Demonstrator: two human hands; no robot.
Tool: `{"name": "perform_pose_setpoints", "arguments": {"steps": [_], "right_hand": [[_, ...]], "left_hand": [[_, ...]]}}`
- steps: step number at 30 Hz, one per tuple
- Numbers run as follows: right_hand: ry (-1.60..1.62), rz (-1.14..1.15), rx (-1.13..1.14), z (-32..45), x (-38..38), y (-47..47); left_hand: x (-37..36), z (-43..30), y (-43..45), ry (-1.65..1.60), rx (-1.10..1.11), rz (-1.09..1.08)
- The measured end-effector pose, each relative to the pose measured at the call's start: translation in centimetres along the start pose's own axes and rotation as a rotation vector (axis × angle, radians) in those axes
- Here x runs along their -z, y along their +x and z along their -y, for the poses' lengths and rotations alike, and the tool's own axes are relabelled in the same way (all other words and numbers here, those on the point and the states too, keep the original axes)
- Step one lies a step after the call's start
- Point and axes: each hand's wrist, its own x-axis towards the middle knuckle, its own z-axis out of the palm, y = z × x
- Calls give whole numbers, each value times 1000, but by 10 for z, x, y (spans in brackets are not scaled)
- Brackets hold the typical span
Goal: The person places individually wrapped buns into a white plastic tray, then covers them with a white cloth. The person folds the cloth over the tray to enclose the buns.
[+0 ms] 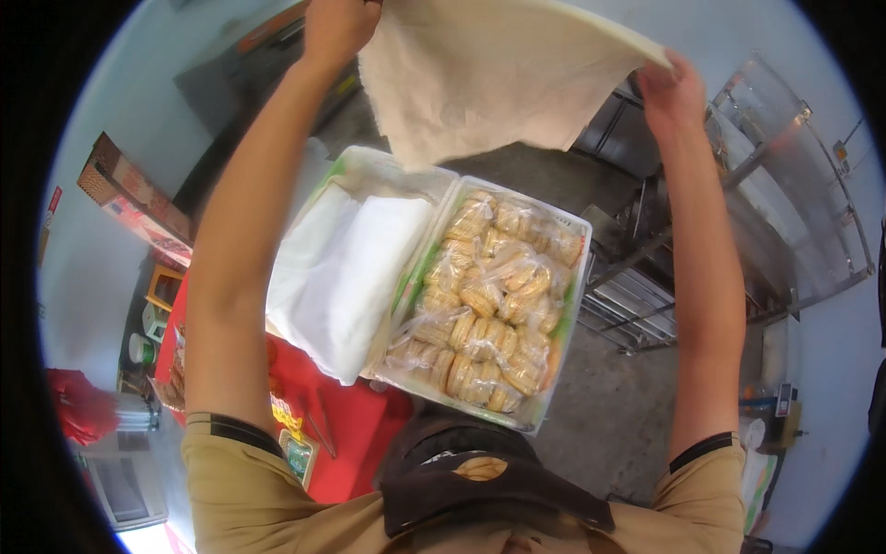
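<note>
A beige cloth (pixel 491 76) hangs stretched between my raised hands, away from my body. My left hand (pixel 342 24) grips its left upper corner, partly cut off by the picture's top edge. At the right corner, my right hand (pixel 671 90) pinches the cloth's edge. Below the cloth stand two white bins side by side. The right bin (pixel 564 388) holds several clear plastic bags of round, flat baked goods (pixel 484 332). Folded white cloth (pixel 374 256) covers most of the left bin (pixel 367 163).
A red-covered table (pixel 353 429) is at the left, with a green-faced card or packet (pixel 297 453) on it. Metal racks (pixel 637 277) stand at the right above a grey floor (pixel 609 401). A printed cardboard box (pixel 138 201) is at the far left.
</note>
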Motion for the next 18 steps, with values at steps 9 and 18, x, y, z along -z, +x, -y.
{"name": "perform_pose_setpoints", "arguments": {"steps": [9,18], "right_hand": [[-233,-86,5,-7,134,-176],[-458,-383,-287,-116,256,-407]], "left_hand": [[57,-57,-146,-401,-24,343],[108,-113,-424,-741,489,684]]}}
